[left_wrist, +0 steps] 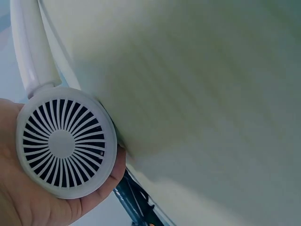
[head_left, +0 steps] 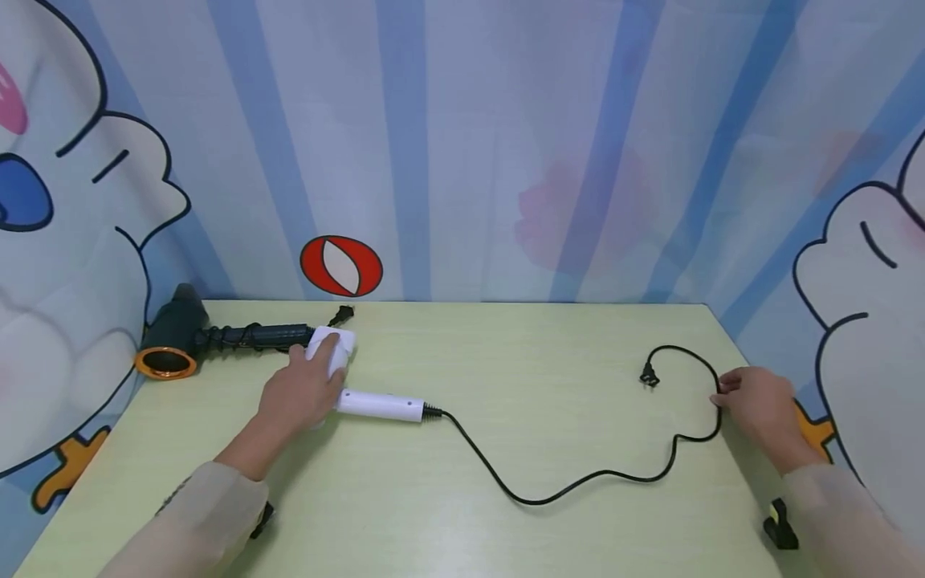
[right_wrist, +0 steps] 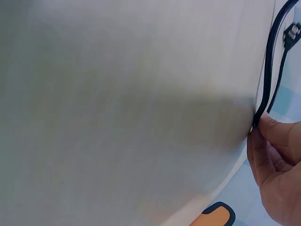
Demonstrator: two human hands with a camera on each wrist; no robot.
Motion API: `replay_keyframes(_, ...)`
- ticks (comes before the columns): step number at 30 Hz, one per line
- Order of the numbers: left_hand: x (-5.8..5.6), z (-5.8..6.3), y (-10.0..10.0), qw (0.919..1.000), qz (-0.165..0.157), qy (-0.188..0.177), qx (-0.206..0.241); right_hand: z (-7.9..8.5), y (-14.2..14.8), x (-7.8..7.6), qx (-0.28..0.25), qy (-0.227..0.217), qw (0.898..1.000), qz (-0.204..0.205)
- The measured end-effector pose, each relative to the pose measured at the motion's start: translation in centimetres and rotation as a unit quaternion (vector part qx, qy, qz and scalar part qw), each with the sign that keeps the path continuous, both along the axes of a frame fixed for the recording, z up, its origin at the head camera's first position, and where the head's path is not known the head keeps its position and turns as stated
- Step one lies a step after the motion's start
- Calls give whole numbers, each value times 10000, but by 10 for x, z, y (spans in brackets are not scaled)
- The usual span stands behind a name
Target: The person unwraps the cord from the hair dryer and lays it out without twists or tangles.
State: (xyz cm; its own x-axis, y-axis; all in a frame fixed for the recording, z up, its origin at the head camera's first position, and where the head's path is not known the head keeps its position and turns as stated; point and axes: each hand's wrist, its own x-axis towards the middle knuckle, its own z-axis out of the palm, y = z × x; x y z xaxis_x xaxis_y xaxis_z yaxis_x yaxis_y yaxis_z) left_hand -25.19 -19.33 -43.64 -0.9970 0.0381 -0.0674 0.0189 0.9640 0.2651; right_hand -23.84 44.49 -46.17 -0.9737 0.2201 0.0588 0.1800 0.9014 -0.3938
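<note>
A white hair dryer lies at the left-centre of the table, its handle toward the right. My left hand grips its head from above, thumb and fingers curled round the body. The round slotted grille faces the left wrist camera, with the palm beside it. From the handle a black cord winds across to the right, where my right hand pinches it between thumb and fingers. Beyond that pinch the cord loops back to a black plug. The right wrist view shows the pinched cord close up.
A black hair dryer with an orange-rimmed nozzle lies at the far left, its cord wrapped round the handle. Its plug is just behind the white dryer's head. A printed curtain hangs behind the pale table.
</note>
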Motion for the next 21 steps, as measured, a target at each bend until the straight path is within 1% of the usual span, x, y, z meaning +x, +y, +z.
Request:
replay_keyframes(3,-5,-1,8,10000,-35,8,-91,3,0,-9,26,-212,9997,141)
replay_keyframes(5,-9,-2,14,9998,-93,42,-151,4,-1,-15,103,-260,9994,220)
replay_keyframes(8,-15,-6,22,9995,-195,123,-212,2,-3,-26,144,-208,9992,310)
replay_keyframes(11,-22,-9,29,9989,-319,213,-268,-1,-5,-40,65,-62,9992,394)
replay_keyframes(15,-29,-10,37,9984,-406,236,-307,-2,-8,-58,-83,-25,9989,455)
replay_keyframes(18,-33,-9,43,9984,-419,198,-312,0,-11,-67,-93,-36,9985,532)
replay_keyframes(21,-37,-9,47,9984,-454,136,-322,1,-11,-72,-109,-8,9982,589)
